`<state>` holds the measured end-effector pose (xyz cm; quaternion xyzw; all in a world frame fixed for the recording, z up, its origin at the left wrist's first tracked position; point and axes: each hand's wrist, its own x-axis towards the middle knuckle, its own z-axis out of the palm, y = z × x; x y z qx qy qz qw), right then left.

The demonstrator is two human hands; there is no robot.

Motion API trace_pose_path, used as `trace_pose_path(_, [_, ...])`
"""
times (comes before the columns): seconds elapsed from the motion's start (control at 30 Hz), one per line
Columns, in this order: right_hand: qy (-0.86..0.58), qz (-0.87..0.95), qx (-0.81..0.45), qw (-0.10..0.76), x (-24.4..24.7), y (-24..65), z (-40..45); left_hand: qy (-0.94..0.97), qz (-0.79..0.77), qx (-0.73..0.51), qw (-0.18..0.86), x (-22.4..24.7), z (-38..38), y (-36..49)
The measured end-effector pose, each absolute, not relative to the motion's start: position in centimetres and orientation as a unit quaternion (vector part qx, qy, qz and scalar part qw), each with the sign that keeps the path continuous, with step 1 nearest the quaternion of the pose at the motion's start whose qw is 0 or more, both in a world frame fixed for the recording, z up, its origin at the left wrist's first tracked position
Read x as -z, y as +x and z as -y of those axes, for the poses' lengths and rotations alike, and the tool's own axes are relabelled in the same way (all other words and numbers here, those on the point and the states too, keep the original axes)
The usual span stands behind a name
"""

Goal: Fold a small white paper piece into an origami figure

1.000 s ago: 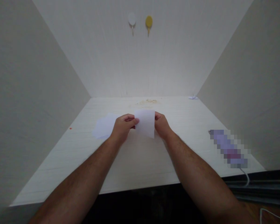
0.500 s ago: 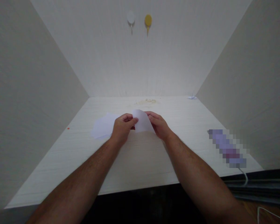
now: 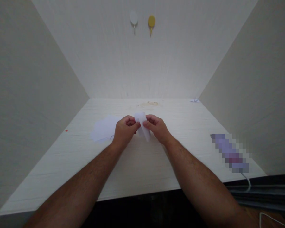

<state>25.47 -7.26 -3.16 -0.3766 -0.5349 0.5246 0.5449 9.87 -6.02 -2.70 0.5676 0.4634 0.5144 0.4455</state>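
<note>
A small sheet of white paper (image 3: 141, 117) is held above the middle of the table, its right part bent over toward the left. My left hand (image 3: 126, 128) pinches its left side, thumb in front and fingers behind. My right hand (image 3: 158, 126) grips the right side, its thumb pressing on the bent-over part. Behind and left of my left hand lie loose white paper sheets (image 3: 103, 128), partly covered by that hand.
The white table (image 3: 142, 171) has walls on three sides. A blurred-out device (image 3: 229, 152) with a cable (image 3: 247, 182) lies at the right. A white hook (image 3: 133, 18) and a yellow hook (image 3: 151, 21) are on the back wall. A folded paper piece (image 3: 195, 100) sits in the far right corner.
The paper's right side has been turned over toward the left. My right thumb has come round onto its front, while my left hand keeps its hold.
</note>
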Motion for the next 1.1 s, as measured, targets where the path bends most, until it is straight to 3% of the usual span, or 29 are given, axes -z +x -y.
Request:
trace_pose_path(0.37, [-0.440, 0.515, -0.473, 0.564, 3.65, 25.58, 7.08, 0.550, -0.423, -0.514, 0.504, 2.45, 6.30, 9.90])
trace_pose_path(1.1, [-0.458, 0.540, -0.439, 0.554, 3.93, 25.63, 6.98, 0.533, -0.431, -0.524, 0.506, 2.67, 6.32, 10.01])
